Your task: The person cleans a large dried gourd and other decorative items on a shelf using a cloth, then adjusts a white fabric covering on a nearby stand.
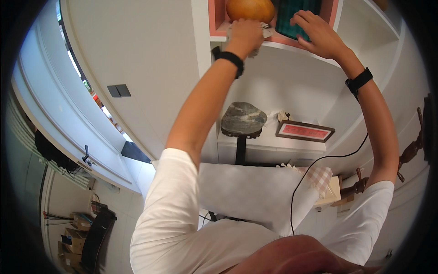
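Observation:
Up at the pink-lined shelf compartment (216, 20), my left hand (245, 36) grips a crumpled grey-white cloth (267, 32) against the front edge. Just behind that hand sits a rounded orange object (250, 10), perhaps a gourd; its top is cut off by the frame. To its right stands a dark teal ribbed object (285, 24), partly covered by my right hand. My right hand (320, 36) has its fingers apart and bent in front of the teal object, holding nothing. Whether its fingertips touch that object I cannot tell.
Below, a grey stone (243, 117) on a dark carved stand and a framed red panel with writing (305, 131) occupy a white ledge. A cloth-covered surface (249, 191) lies before my body. A black cable (321, 158) hangs by my right arm. An open white door (72, 113) stands left.

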The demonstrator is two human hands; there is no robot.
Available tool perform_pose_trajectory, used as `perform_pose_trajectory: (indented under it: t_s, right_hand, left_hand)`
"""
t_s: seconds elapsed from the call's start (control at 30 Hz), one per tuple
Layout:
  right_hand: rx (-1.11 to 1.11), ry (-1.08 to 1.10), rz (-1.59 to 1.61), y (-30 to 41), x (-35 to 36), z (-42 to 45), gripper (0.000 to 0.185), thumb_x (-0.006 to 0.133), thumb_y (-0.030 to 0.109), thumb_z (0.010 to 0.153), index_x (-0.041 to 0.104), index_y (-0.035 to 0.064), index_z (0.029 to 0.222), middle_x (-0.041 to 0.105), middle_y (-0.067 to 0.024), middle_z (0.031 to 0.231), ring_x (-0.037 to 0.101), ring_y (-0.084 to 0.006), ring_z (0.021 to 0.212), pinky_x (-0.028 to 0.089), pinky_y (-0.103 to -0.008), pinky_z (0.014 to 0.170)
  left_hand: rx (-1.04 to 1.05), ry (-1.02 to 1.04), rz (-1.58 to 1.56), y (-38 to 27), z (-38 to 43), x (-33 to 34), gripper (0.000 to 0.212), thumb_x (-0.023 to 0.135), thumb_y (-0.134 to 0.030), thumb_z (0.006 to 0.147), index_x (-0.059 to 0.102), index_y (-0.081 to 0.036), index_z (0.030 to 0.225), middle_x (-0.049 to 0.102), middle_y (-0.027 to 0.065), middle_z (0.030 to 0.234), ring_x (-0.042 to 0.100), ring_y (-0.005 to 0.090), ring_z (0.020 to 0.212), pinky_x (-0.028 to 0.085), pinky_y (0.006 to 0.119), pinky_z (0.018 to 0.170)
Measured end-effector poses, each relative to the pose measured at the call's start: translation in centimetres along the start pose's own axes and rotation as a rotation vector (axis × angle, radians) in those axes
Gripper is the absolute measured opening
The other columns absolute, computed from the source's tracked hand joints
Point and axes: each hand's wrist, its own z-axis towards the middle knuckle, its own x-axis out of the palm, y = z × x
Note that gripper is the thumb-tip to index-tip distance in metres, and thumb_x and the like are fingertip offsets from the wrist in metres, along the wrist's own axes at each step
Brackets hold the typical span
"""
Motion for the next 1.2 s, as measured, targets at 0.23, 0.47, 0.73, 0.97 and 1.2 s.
perform_pose_trajectory:
  t_s: [0.23, 0.47, 0.73, 0.97, 1.2]
  right_hand:
    - [0.079, 0.007, 0.116, 0.6, 1.6, -2.8, 0.057, 0.071, 0.022, 0.079, 0.048, 0.0047, 0.128, 0.054, -0.0165, 0.122, 0.054, -0.0365, 0.110, 0.045, -0.0423, 0.095]
    - [0.268, -0.100, 0.459, 1.6, 6.0, -3.9, 0.071, 0.076, 0.024, 0.075, 0.042, 0.0068, 0.135, 0.056, -0.0204, 0.122, 0.058, -0.0351, 0.109, 0.048, -0.0418, 0.090]
    - [0.222, -0.011, 0.431, 2.6, 9.3, 0.0, 0.058, 0.065, 0.012, 0.076, 0.045, 0.0078, 0.130, 0.064, -0.0202, 0.107, 0.062, -0.0407, 0.094, 0.050, -0.0456, 0.081]
    - [0.171, 0.119, 0.548, 1.5, 11.9, 5.2, 0.045, 0.053, 0.006, 0.076, 0.052, 0.0016, 0.121, 0.064, -0.0233, 0.103, 0.060, -0.0425, 0.096, 0.048, -0.0463, 0.083]
    - [0.236, 0.138, 0.491, 6.2, 13.9, 11.4, 0.044, 0.058, 0.010, 0.079, 0.050, 0.0009, 0.121, 0.065, -0.0199, 0.099, 0.064, -0.0342, 0.091, 0.049, -0.0380, 0.083]
  left_hand:
    - [0.111, -0.093, 0.076, -7.4, 1.5, 1.2, 0.025, 0.067, -0.014, 0.076, 0.070, -0.004, 0.098, 0.069, 0.0147, 0.095, 0.064, 0.0307, 0.092, 0.052, 0.040, 0.078]
    - [0.140, -0.095, -0.084, -9.7, 1.1, -0.5, 0.026, 0.074, -0.013, 0.070, 0.070, -0.003, 0.095, 0.070, 0.0138, 0.089, 0.069, 0.0300, 0.083, 0.056, 0.037, 0.071]
    - [0.040, -0.115, -0.077, -6.7, -4.3, -0.3, 0.034, 0.066, -0.021, 0.079, 0.064, -0.001, 0.106, 0.069, 0.0157, 0.096, 0.067, 0.0295, 0.085, 0.054, 0.040, 0.071]
    - [-0.257, -0.252, -0.298, -0.8, -13.1, -2.4, 0.047, 0.063, -0.026, 0.084, 0.050, 0.001, 0.120, 0.063, 0.0191, 0.106, 0.058, 0.0362, 0.101, 0.046, 0.045, 0.083]
    - [-0.471, -0.314, -0.208, 6.1, -14.6, -0.7, 0.058, 0.069, -0.030, 0.083, 0.041, 0.001, 0.125, 0.058, 0.0239, 0.114, 0.058, 0.0393, 0.103, 0.048, 0.046, 0.085]
